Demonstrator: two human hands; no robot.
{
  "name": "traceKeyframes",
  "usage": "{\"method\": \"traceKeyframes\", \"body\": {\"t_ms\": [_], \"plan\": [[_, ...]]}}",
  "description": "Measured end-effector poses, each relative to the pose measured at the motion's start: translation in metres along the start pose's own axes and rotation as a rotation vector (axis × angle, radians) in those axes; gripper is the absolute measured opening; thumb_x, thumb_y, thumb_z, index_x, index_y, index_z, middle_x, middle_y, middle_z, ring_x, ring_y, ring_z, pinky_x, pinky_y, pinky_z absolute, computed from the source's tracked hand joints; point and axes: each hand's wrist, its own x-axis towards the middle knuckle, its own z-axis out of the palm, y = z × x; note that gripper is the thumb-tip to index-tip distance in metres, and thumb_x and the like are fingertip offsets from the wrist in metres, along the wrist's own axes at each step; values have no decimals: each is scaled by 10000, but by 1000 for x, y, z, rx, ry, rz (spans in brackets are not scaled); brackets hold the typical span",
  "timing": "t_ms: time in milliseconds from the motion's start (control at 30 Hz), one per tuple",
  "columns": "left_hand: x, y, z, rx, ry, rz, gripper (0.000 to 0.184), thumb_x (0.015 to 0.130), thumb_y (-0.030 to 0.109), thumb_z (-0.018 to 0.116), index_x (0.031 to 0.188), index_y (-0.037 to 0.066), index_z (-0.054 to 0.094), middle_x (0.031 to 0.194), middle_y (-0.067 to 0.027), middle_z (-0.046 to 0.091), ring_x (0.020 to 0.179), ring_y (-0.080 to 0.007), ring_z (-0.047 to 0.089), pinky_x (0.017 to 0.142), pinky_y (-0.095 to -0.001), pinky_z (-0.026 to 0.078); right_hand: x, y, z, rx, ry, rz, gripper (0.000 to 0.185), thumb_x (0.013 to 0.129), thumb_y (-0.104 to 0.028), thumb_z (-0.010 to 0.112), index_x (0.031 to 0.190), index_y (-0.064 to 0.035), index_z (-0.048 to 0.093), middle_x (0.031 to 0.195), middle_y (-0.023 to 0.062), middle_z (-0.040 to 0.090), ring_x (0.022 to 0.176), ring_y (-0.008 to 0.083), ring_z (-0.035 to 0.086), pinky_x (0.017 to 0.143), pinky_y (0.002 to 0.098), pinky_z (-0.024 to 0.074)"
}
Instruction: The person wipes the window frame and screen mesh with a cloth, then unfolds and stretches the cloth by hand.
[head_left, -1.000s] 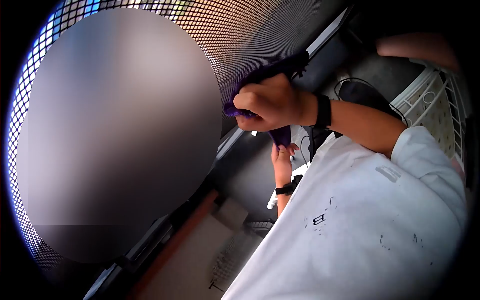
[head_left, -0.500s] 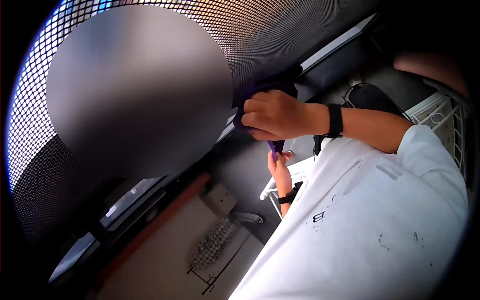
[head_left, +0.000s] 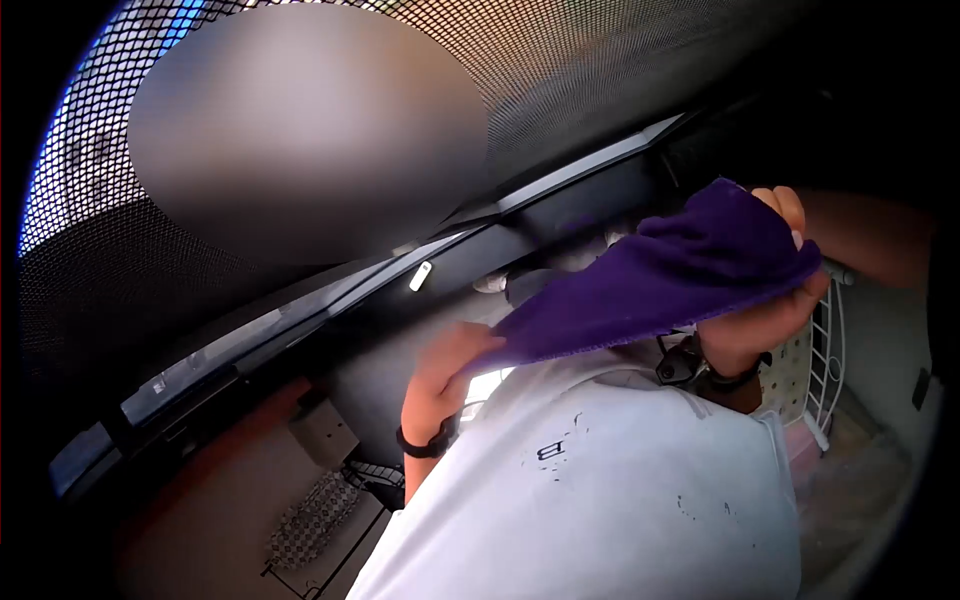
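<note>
Over at three o'clock in this view I see a purple cloth (head_left: 650, 275) stretched out, the left hand (head_left: 440, 370) pinching its eight-o'clock tip, the right hand (head_left: 768, 318) clutching its four-o'clock edge (a small white object (head_left: 421, 277) sits twelve-ward of the left).

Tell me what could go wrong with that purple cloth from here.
The purple cloth is spread between both hands, with only its narrow end at the left hand. That end might slip free and drop toward the grey floor.

The right hand appears close to the white wire rack, so a wide swing could snag the cloth or knock the knuckles there.
</note>
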Motion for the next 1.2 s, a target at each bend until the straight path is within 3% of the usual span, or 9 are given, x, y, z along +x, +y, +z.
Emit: {"method": "traceKeyframes", "body": {"t_ms": [133, 267, 300, 533, 767, 867, 1000, 1067, 1200], "plan": [[22, 21, -13, 59, -92, 198, 381, 624, -26, 485, 970, 11, 639, 939, -165, 620, 876, -348, 581, 760, -396, 451, 17, -17, 0, 77, -157, -58, 212, 820, -305, 573, 835, -171, 410, 807, -36, 451, 767, 109, 454, 754, 308, 424], [20, 21, -9, 53, -50, 79, 394, 605, -74, 506, 961, 24, 645, 902, -162, 618, 864, -349, 581, 738, -399, 447, 29, -21, 21, -12, -50, -276, 172, 785, -274, 560, 793, -177, 418, 703, -49, 444, 671, 99, 430, 696, 267, 422], [18, 21, -6, 46, -30, 77, 394, 605, -74, 506, 961, 24, 645, 902, -162, 618, 864, -349, 581, 738, -399, 447, 29, -26, -21, -110, -329, -225, 144, 784, -239, 559, 789, -178, 429, 687, -50, 457, 650, 89, 430, 661, 255, 417], [-7, 20, 9, 31, 71, -31, 451, 587, -99, 464, 979, 29, 647, 929, -154, 617, 894, -341, 563, 795, -383, 437, 60, -22, -13, -68, -593, -90, 131, 767, -160, 566, 812, -170, 443, 717, -41, 486, 653, 75, 451, 628, 247, 421], [-20, 20, 16, 6, 226, -52, 459, 590, -144, 440, 972, 15, 639, 889, -175, 617, 821, -347, 575, 745, -376, 459, 72, -25, -1, -449, -737, -100, 174, 743, -127, 523, 885, -154, 427, 797, -24, 485, 683, 106, 450, 631, 250, 420], [-22, 15, 13, 15, 259, -27, 451, 599, -150, 454, 974, 19, 640, 872, -176, 617, 797, -346, 578, 725, -376, 458, 68, -19, -3, -493, -692, -322, 233, 738, -139, 517, 940, -156, 403, 836, -13, 480, 727, 130, 451, 642, 266, 413], [-26, 12, 3, 62, 286, 3, 451, 602, -156, 466, 972, 28, 647, 860, -172, 619, 783, -339, 582, 699, -366, 455, 69, -22, 16, -776, -885, -526, 285, 765, -168, 513, 1010, -164, 368, 899, 23, 477, 764, 182, 467, 679, 311, 421], [-26, 14, 3, 34, 304, 2, 447, 607, -159, 474, 971, 33, 650, 856, -168, 620, 784, -336, 583, 696, -357, 456, 68, -19, 27, -874, -800, -700, 218, 788, -146, 453, 1004, -122, 437, 849, 40, 490, 679, 150, 531, 585, 290, 503], [-33, 8, 8, 63, 373, -5, 443, 612, -152, 484, 973, 42, 653, 872, -156, 622, 809, -331, 583, 721, -355, 452, 66, -11, 36, -1055, -822, -765, 278, 857, -152, 522, 1101, -90, 404, 963, 122, 500, 764, 211, 548, 623, 315, 494]]}}
